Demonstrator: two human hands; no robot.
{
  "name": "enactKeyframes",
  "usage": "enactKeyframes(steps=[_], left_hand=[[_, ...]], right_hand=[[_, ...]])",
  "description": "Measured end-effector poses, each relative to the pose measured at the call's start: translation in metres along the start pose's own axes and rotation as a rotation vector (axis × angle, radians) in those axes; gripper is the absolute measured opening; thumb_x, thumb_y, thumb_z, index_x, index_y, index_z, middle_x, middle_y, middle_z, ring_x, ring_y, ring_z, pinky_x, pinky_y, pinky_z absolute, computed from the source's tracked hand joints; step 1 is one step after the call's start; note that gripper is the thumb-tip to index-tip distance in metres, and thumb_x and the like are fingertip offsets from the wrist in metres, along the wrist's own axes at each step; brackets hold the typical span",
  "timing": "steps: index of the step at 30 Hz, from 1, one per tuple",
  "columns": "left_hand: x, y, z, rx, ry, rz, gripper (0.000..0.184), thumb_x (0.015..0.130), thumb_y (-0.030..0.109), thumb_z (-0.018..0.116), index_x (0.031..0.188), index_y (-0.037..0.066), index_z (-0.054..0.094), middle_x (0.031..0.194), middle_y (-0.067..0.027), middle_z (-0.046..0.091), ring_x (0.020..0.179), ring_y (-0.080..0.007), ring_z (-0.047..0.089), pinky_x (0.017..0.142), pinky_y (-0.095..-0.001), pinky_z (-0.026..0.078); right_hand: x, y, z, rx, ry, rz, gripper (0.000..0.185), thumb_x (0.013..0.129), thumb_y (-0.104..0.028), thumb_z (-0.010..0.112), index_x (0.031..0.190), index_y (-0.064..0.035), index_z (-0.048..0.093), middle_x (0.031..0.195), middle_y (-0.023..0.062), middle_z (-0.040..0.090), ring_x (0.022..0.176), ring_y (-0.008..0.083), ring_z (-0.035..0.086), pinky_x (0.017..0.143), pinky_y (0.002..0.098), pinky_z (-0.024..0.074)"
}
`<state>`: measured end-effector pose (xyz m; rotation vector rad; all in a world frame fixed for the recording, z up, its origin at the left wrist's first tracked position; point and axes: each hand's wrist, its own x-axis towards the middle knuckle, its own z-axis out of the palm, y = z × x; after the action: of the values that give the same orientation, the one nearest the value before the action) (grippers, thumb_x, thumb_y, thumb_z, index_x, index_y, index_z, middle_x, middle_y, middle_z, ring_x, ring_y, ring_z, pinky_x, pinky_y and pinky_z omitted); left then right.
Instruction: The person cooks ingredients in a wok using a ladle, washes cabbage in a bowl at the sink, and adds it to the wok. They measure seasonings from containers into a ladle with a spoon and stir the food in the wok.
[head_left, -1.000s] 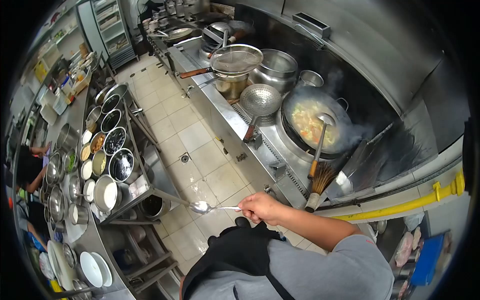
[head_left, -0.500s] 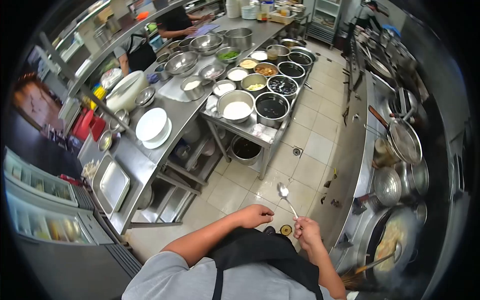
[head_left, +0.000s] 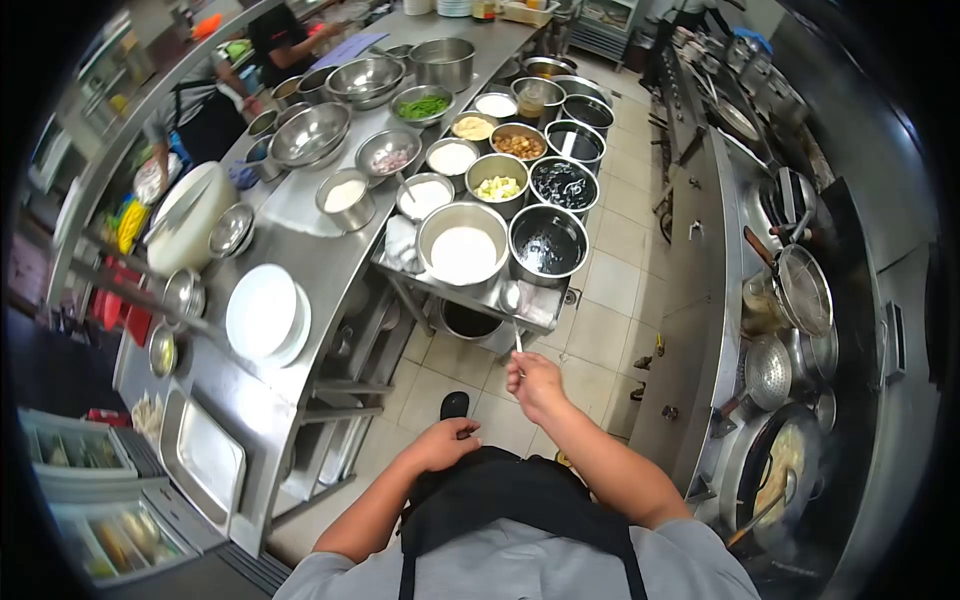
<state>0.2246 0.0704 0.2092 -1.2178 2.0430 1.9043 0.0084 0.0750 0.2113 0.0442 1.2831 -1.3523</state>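
Observation:
My right hand (head_left: 538, 387) is closed around the handle of a metal spoon (head_left: 510, 297). The spoon's bowl points away from me, in view in front of a folded white cloth (head_left: 541, 303) at the near end of the low steel table. Just beyond the spoon stand a pot of white powder or liquid (head_left: 464, 254) and a pot of dark liquid (head_left: 548, 242). In front of my black apron (head_left: 500, 505), my left hand (head_left: 447, 445) hangs loosely bent, thumb and fingers slightly apart, holding nothing that I can see.
Several bowls and pots of ingredients crowd the low table. On the left counter (head_left: 275, 400) are white plates (head_left: 262, 310) and a steel tray (head_left: 201, 462). To my right runs a stove line with a wok (head_left: 780, 475) of food and strainers (head_left: 800, 290). Other people stand beyond the counter.
My view has moved closer to the low table. The right hand has carried the spoon forward to the table's near end, while the left hand has drawn back to the left.

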Motion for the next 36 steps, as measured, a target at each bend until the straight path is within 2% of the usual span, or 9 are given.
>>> enactKeyframes(steps=[12, 14, 18, 22, 25, 30, 33, 34, 36], left_hand=[[0.055, 0.023, -0.112, 0.197, -0.039, 0.039, 0.047, 0.085, 0.028, 0.063, 0.121, -0.001, 0.057, 0.117, -0.0199, 0.061, 0.107, -0.0291, 0.060, 0.092, -0.0352, 0.046], [0.056, 0.032, -0.119, 0.219, -0.030, 0.028, 0.044, 0.084, 0.026, 0.065, 0.117, -0.002, 0.059, 0.110, -0.0188, 0.065, 0.100, -0.0255, 0.062, 0.088, -0.0327, 0.047], [0.056, 0.001, -0.132, 0.195, 0.044, -0.051, 0.035, 0.083, 0.017, 0.064, 0.110, -0.005, 0.062, 0.101, -0.0159, 0.068, 0.092, -0.0187, 0.063, 0.082, -0.0301, 0.049], [0.048, 0.003, -0.147, 0.426, -0.032, -0.093, 0.031, 0.085, 0.017, 0.064, 0.107, -0.005, 0.063, 0.091, -0.0097, 0.068, 0.080, -0.0143, 0.061, 0.071, -0.0272, 0.049], [0.039, 0.048, -0.133, 0.641, 0.013, -0.153, 0.027, 0.081, 0.014, 0.064, 0.101, -0.004, 0.066, 0.090, -0.0133, 0.069, 0.082, -0.0188, 0.065, 0.074, -0.0313, 0.050], [0.037, 0.033, -0.176, 0.433, 0.221, -0.132, 0.022, 0.078, 0.014, 0.064, 0.090, -0.005, 0.066, 0.073, -0.0111, 0.067, 0.069, -0.0153, 0.062, 0.065, -0.0305, 0.049], [0.021, 0.048, -0.185, 0.447, 0.334, -0.090, 0.020, 0.080, 0.015, 0.062, 0.083, -0.005, 0.066, 0.069, -0.0126, 0.065, 0.065, -0.0154, 0.060, 0.061, -0.0324, 0.047], [0.019, 0.051, -0.190, 0.461, 0.422, -0.083, 0.020, 0.080, 0.015, 0.062, 0.082, -0.004, 0.065, 0.069, -0.0137, 0.065, 0.065, -0.0163, 0.060, 0.061, -0.0336, 0.047], [0.023, 0.076, -0.187, 0.702, 0.673, -0.140, 0.024, 0.081, 0.018, 0.061, 0.088, -0.005, 0.066, 0.077, -0.0176, 0.067, 0.070, -0.0269, 0.064, 0.066, -0.0380, 0.048]], right_hand=[[0.066, 0.028, 0.052, -0.021, 0.057, 0.078, 0.009, 0.086, -0.010, 0.058, 0.092, -0.0060, 0.062, 0.088, 0.0077, 0.067, 0.072, 0.0139, 0.064, 0.051, 0.0246, 0.0441], [0.018, 0.017, 0.004, -0.377, 0.011, -0.284, 0.020, 0.084, -0.015, 0.062, 0.099, -0.0020, 0.063, 0.091, 0.0110, 0.068, 0.081, 0.0193, 0.065, 0.064, 0.0308, 0.0501], [-0.109, -0.040, -0.172, -1.171, 0.815, -0.961, 0.026, 0.087, -0.020, 0.055, 0.102, -0.0015, 0.063, 0.092, 0.0145, 0.067, 0.085, 0.0331, 0.063, 0.077, 0.0420, 0.0500], [-0.271, -0.082, -0.398, -1.743, 1.660, -0.216, 0.015, 0.080, -0.008, 0.051, 0.079, -0.0020, 0.065, 0.082, 0.0151, 0.059, 0.076, 0.0358, 0.058, 0.071, 0.0454, 0.0481], [-0.305, -0.071, -0.488, -1.155, 1.724, 0.259, 0.023, 0.079, -0.011, 0.056, 0.093, 0.0031, 0.067, 0.109, 0.0227, 0.062, 0.101, 0.0388, 0.060, 0.087, 0.0446, 0.0488], [-0.322, -0.053, -0.535, -0.652, 1.772, 0.045, 0.032, 0.074, -0.012, 0.057, 0.098, 0.0071, 0.064, 0.105, 0.0331, 0.060, 0.104, 0.0425, 0.058, 0.090, 0.0439, 0.0462], [-0.315, 0.005, -0.596, -0.567, 1.894, -0.253, 0.021, 0.074, -0.019, 0.066, 0.082, 0.0003, 0.060, 0.070, 0.0178, 0.062, 0.062, 0.0344, 0.061, 0.060, 0.0435, 0.0502], [-0.334, -0.011, -0.557, 0.209, 1.321, -0.477, 0.021, 0.078, -0.021, 0.070, 0.085, -0.0056, 0.058, 0.060, 0.0056, 0.054, 0.049, 0.0213, 0.054, 0.045, 0.0372, 0.0446], [-0.313, -0.023, -0.543, 0.037, 1.579, -0.525, 0.023, 0.080, -0.020, 0.070, 0.093, -0.0063, 0.056, 0.064, 0.0053, 0.054, 0.047, 0.0186, 0.050, 0.038, 0.0318, 0.0401]])
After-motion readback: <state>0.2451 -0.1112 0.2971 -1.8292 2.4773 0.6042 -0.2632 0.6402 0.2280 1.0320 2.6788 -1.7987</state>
